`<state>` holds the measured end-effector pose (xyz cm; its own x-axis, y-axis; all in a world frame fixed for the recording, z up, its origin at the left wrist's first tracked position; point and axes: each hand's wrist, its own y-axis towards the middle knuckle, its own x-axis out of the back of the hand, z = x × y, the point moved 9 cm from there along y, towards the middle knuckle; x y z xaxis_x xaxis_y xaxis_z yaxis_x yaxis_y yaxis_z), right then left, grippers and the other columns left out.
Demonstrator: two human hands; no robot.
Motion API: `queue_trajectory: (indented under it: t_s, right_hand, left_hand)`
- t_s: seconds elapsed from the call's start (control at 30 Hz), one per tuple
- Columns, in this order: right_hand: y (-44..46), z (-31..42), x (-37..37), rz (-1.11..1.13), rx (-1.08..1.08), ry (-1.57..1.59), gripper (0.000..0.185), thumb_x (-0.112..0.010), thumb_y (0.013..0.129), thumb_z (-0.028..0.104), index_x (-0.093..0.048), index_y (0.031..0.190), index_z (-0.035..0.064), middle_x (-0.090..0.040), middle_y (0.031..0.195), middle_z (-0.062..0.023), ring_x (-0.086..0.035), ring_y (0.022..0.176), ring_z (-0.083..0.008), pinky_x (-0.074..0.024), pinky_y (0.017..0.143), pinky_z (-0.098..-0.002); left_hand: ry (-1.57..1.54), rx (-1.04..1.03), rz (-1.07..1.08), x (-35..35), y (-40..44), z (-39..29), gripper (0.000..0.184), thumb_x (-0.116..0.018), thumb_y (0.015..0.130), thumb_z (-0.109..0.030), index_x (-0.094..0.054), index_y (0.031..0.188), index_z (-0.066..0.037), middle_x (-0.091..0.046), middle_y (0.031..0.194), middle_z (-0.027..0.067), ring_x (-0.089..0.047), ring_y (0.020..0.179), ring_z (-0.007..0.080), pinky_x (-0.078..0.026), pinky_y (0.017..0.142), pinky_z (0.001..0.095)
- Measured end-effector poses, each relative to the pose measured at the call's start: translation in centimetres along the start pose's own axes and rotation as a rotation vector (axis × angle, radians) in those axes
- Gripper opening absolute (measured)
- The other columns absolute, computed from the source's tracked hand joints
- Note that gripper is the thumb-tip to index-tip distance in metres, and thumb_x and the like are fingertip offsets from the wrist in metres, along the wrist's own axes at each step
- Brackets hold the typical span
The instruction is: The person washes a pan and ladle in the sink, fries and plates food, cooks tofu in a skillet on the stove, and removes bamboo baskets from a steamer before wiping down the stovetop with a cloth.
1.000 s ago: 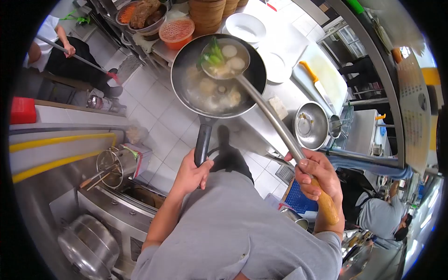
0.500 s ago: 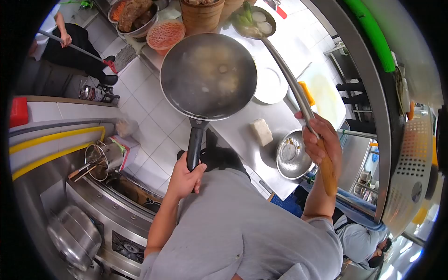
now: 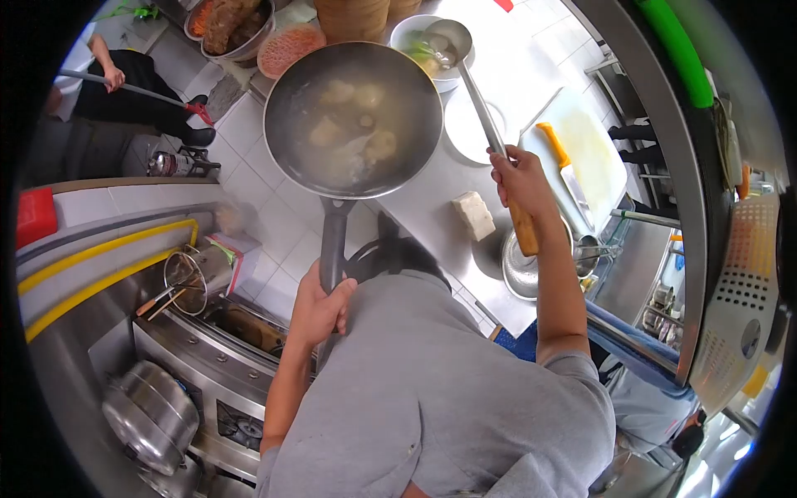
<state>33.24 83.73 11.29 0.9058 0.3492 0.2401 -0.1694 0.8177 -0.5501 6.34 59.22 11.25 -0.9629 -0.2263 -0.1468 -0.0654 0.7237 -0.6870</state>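
My left hand [image 3: 318,309] is closed round the black handle of a frying pan [image 3: 282,141], which holds several pale pieces in steaming broth. My right hand [image 3: 521,184] grips the wooden handle of a long metal ladle [image 3: 481,104]. The ladle's bowl is tipped over a white bowl [image 3: 408,33] at the top, beyond the pan. Green leaves and liquid show in that bowl beside the ladle. A white plate [image 3: 466,129] lies on the counter between pan and ladle.
The steel counter [image 3: 427,199] carries a white block [image 3: 473,216], a metal colander [image 3: 519,270] and a cutting board [image 3: 598,158] with a yellow-handled knife [image 3: 564,166]. Steamer baskets [image 3: 353,21] stand beyond the pan. A person with a long-handled tool [image 3: 149,93] is at the upper left; another is lower right.
The ladle first lifted away from over the pan with greens and white slices, then tipped over the white bowl, where greens now show. The pan has shifted left.
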Motion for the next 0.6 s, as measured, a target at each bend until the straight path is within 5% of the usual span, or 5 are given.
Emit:
queue_trajectory:
  t_s: [0.13, 0.2, 0.4, 0.53, 0.6]
  right_hand:
    - [-0.8, -0.9, 0.0, -0.147, 0.1, -0.418, 0.028, -0.06, 0.089, 0.022, -0.059, 0.1, -0.0038, -0.058, 0.059, -0.0127, -0.061, 0.048, -0.0203, -0.0473, 0.045, -0.0344]
    - [-2.4, 0.3, -0.1, -0.446, 0.556, -0.797, 0.03, -0.06, 0.089, 0.022, -0.06, 0.107, -0.0013, -0.061, 0.063, -0.0195, -0.063, 0.053, -0.0299, -0.0498, 0.051, -0.0385]
    - [-12.5, 1.1, 0.0, -0.449, 0.369, -0.675, 0.041, -0.065, 0.088, 0.02, -0.059, 0.123, 0.0004, -0.061, 0.065, -0.0202, -0.062, 0.053, -0.0288, -0.0483, 0.055, -0.0364]
    - [-15.4, 0.4, -0.9, -0.385, 0.472, -0.64, 0.039, -0.065, 0.088, 0.018, -0.059, 0.123, 0.0016, -0.062, 0.067, -0.02, -0.062, 0.056, -0.0295, -0.0476, 0.056, -0.0357]
    - [-15.8, 0.5, -2.6, -0.322, 0.53, -0.698, 0.038, -0.062, 0.089, 0.02, -0.06, 0.119, -0.0031, -0.064, 0.074, -0.0251, -0.067, 0.068, -0.0368, -0.0507, 0.062, -0.0397]
  left_hand:
    - [0.05, -0.05, 0.03, 0.8, 0.0, -0.2, 0.017, -0.06, 0.09, -0.007, -0.043, 0.091, -0.004, -0.045, 0.054, 0.0002, -0.042, 0.036, 0.009, -0.037, 0.034, 0.0266]
    - [0.048, -0.072, 0.054, 1.2, 0.2, -0.3, 0.017, -0.059, 0.09, -0.007, -0.043, 0.091, -0.004, -0.045, 0.054, 0.0001, -0.043, 0.037, 0.0088, -0.037, 0.034, 0.0266]
    - [0.055, -0.115, 0.109, 2.1, 0.8, -0.5, 0.016, -0.058, 0.092, -0.006, -0.042, 0.09, -0.004, -0.045, 0.056, 0.0001, -0.044, 0.038, 0.008, -0.038, 0.034, 0.0261]
    - [0.102, -0.133, 0.128, 2.3, 1.2, -0.4, 0.015, -0.057, 0.092, -0.007, -0.043, 0.091, -0.003, -0.046, 0.056, 0.0004, -0.044, 0.039, 0.008, -0.038, 0.035, 0.0261]
    - [0.138, -0.136, 0.136, 2.3, 1.0, -0.7, 0.015, -0.057, 0.093, -0.007, -0.043, 0.091, -0.003, -0.046, 0.056, 0.0006, -0.044, 0.039, 0.0081, -0.038, 0.035, 0.0263]
